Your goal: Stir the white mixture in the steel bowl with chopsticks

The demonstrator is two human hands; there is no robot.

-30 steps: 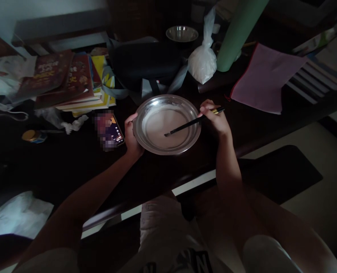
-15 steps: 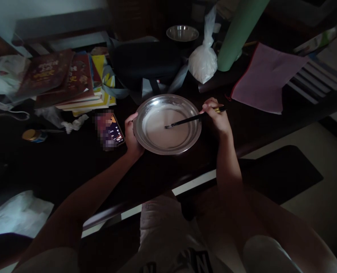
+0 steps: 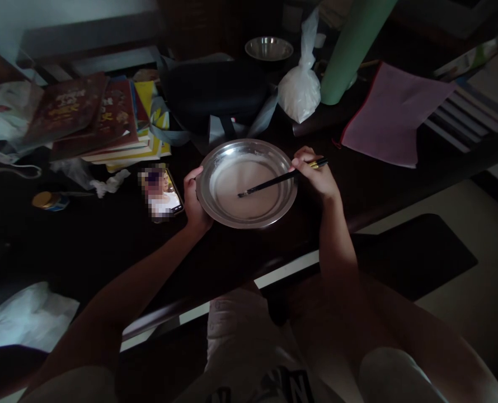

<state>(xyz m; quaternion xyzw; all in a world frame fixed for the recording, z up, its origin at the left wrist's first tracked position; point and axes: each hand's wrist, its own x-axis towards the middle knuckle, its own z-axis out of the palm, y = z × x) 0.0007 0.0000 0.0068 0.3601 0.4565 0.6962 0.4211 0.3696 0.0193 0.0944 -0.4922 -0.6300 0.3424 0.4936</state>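
Chopsticks [image 3: 269,183] in steel plate [image 3: 215,210] (pale batter [image 3: 232,182]).

A silver plate [image 3: 215,162] holds white batter [image 3: 249,193]; black chopsticks [image 3: 274,182] have gold ends; the cloth [image 3: 389,115] is pink.

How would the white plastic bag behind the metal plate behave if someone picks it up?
The bag bulges with white powder, so it probably sags and shifts shape. Its thin knotted top looks floppy, likely the easiest place to grip. It seems fairly heavy for its size.

The room is seen as very dark. Light is caught only by the metal plate [image 3: 215,207]. The edges are bent and blurred.
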